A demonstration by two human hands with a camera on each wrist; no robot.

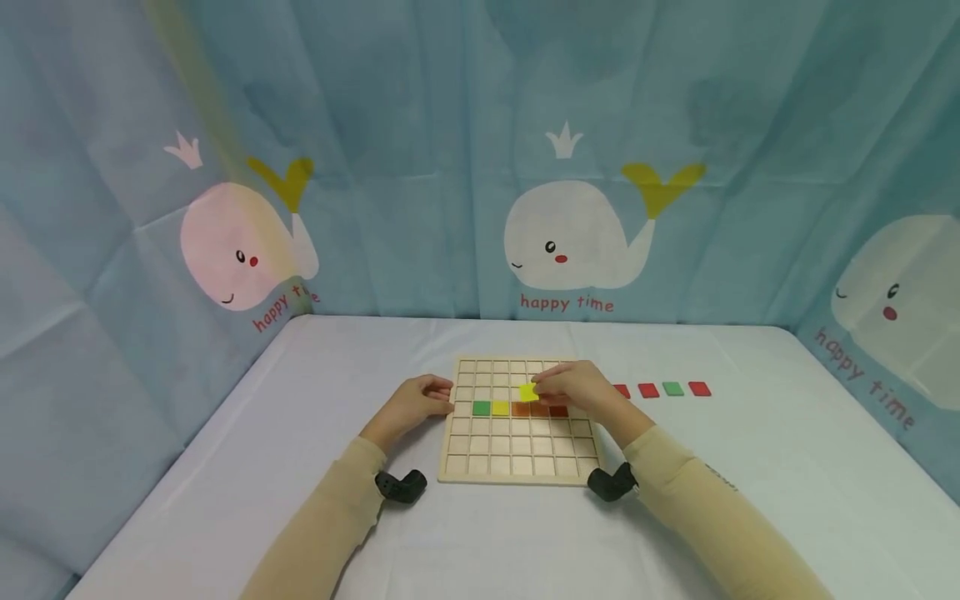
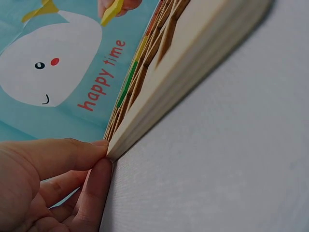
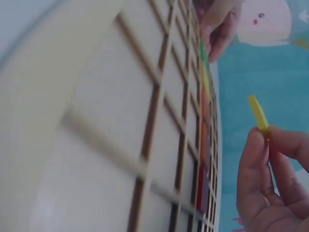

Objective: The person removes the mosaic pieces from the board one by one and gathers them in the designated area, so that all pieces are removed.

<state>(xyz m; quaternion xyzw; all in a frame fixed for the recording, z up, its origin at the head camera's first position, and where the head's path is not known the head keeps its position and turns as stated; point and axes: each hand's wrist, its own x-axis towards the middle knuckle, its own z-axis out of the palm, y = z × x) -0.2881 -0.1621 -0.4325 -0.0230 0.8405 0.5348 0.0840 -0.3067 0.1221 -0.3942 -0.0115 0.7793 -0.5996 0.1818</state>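
A wooden grid board (image 1: 468,467) lies flat on the table, with a row of coloured square tiles set in its cells. From the left come a green tile (image 1: 482,408), a yellow tile (image 1: 501,408), orange ones (image 1: 521,410) and a red one (image 1: 558,412). My left hand (image 1: 416,407) pinches the board's left edge between thumb and finger (image 2: 96,188). Above the board, my right hand (image 1: 581,390) holds a second yellow tile (image 3: 258,113) between thumb and fingertips, clear of the surface. Part of the board's upper right is hidden behind that hand.
To the right of the board, loose tiles lie in a line on the white tablecloth (image 1: 750,450): red ones (image 1: 648,390) and a green one (image 1: 672,388). A blue curtain with whale prints (image 1: 420,250) stands behind the table. Black wrist devices (image 1: 401,487) sit at both sleeves.
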